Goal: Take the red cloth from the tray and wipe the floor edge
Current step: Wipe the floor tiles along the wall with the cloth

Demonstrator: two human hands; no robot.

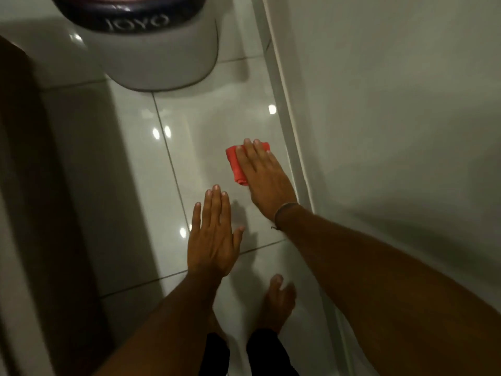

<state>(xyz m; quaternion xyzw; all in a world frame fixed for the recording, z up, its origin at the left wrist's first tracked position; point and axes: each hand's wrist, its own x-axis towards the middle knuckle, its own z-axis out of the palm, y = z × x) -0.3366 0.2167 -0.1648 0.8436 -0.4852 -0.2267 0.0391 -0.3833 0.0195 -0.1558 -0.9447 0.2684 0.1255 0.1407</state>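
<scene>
A folded red cloth (235, 165) lies flat on the glossy pale floor tiles, a short way left of the white floor edge (291, 147) that runs along the wall. My right hand (264, 176) presses down on the cloth with its fingers stretched flat over it; most of the cloth is hidden under the palm. My left hand (214, 240) is held over the tiles nearer to me, fingers straight and slightly apart, holding nothing. No tray is in view.
A grey bin with a dark rim marked JOYO (151, 42) stands on the floor ahead. A dark wooden panel (40, 185) runs along the left. The white wall (393, 104) fills the right. My bare foot (278, 302) stands on the tiles below.
</scene>
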